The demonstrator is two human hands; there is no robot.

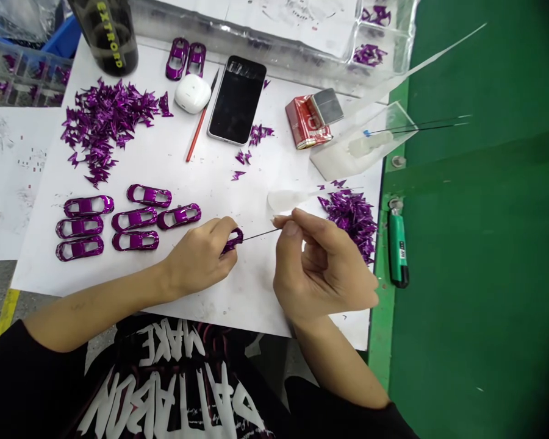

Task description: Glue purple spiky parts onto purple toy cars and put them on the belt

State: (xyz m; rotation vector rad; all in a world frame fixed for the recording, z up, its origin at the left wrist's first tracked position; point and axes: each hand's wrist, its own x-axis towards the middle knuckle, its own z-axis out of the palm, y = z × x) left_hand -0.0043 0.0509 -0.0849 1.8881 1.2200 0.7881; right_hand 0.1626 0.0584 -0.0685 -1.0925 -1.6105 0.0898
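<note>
My left hand is closed around a purple toy car body, and only its front end shows past the fingers. Between thumb and forefinger, my right hand pinches a thin dark needle-like rod. The rod's far tip reaches the edge of that car body; whether it touches cannot be made out. Several like car bodies lie in groups left of my left hand. Beside my right hand is a heap of small pointed purple pieces, partly hidden by the hand. A whitish translucent piece lies just beyond the fingers.
A larger heap of purple pieces lies at the back left, near a dark cup. A phone, white earbud case, red pencil, red box and whitish block stand beyond. A green cutter lies right.
</note>
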